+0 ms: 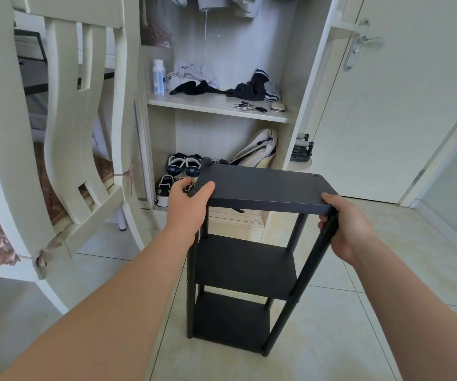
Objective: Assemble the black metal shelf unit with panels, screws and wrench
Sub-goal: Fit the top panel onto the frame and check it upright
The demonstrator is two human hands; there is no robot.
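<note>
Pale tile floor runs back to an open wardrobe at the far side, with a white chair near left and a door far right. In the head view the shelf unit stands upright on the tiles in front of the wardrobe, near the middle. The left hand grips the near-left corner of the top panel, thumb on top and fingers curled past the edge. The right hand holds the near-right corner, thumb on the panel and fingers wrapped round the post just below it. The build looks nearly or wholly done, so this seems a check or a shift of the unit. To do it well, keep both grips level, rock it gently to feel for loose joints, and set all the feet flat. Count: three panels, stacked top, middle and bottom; three posts show plainly, the fourth I cannot make out; two hands. No wrench or loose screws show.
</note>
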